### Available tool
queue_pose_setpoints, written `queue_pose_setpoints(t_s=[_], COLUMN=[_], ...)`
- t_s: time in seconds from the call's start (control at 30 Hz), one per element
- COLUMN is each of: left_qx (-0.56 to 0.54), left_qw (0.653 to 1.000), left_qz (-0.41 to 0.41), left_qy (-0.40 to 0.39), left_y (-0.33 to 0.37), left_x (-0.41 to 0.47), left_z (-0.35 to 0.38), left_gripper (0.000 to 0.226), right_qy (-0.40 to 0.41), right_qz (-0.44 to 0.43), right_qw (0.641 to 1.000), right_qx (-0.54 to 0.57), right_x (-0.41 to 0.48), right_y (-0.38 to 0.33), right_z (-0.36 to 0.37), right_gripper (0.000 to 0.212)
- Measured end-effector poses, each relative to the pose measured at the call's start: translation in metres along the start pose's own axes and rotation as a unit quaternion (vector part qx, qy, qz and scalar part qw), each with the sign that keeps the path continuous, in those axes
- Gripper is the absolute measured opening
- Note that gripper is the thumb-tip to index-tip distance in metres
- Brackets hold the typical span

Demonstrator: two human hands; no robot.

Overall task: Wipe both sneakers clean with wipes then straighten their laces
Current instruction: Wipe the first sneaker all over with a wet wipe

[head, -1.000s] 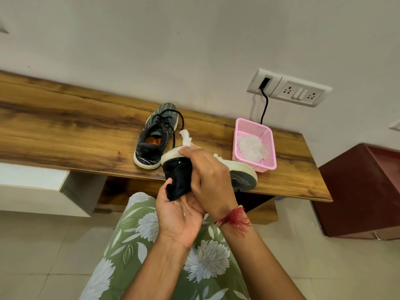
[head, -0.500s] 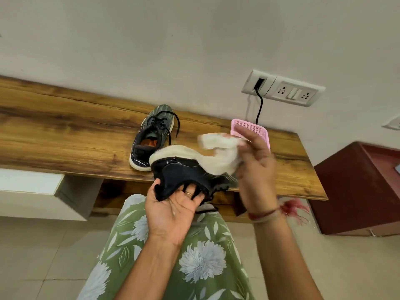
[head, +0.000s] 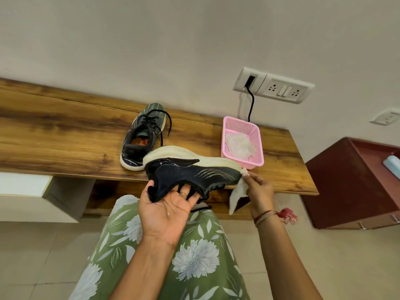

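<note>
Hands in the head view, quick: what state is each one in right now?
Left hand: grips the upturned sneaker from below.
Right hand: pinches the wipe at that sneaker's toe.

Black white-soled sneaker [head: 190, 169], pink basket [head: 257, 148], green floral dress [head: 194, 256].

Bright, even light; soft shadows, slight blur, wide-angle bending at edges.

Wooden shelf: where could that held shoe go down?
The wooden shelf is bare left of the resting sneaker, and in a smaller patch right of the pink basket. Between those two it is tighter, partly hidden by the held sneaker.
</note>
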State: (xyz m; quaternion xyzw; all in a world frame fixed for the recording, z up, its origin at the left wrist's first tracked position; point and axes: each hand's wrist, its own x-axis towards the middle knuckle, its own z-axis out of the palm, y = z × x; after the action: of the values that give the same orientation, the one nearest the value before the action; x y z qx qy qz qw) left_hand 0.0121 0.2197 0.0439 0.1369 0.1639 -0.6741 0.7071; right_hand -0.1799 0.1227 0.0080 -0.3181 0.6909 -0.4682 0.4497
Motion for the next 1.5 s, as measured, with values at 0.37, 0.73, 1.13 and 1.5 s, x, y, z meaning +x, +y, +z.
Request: queue_pose_setpoints(t_s=[0.37,0.73,1.13,1.5], left_qx=[-0.001,0.026,0.029,0.058], left_qw=[0.999,0.999,0.998,0.993], left_qz=[-0.023,-0.027,0.042,0.088], left_qy=[0.032,0.023,0.026,0.056], left_y=[-0.01,-0.001,0.006,0.004], left_x=[-0.001,-0.001,-0.002,-0.001], left_z=[0.0,0.001,0.001,-0.007], left_gripper=[0.049,0.053,0.047,0.047], right_qy=[0.147,0.001,-0.07,-0.185], right_qz=[-0.129,-0.357,-0.505,-0.584], right_qw=[0.957,0.898,0.838,0.766], right_qx=[-0.215,-0.258,-0.195,-0.195], right_x=[-0.019,-0.077,-0.118,-0.119], right_y=[-0.004,-0.017,-0.036,-0.036], right_z=[0.038,0.079,0.106,0.11], right_gripper=[0.017,0.013,0.017,0.022])
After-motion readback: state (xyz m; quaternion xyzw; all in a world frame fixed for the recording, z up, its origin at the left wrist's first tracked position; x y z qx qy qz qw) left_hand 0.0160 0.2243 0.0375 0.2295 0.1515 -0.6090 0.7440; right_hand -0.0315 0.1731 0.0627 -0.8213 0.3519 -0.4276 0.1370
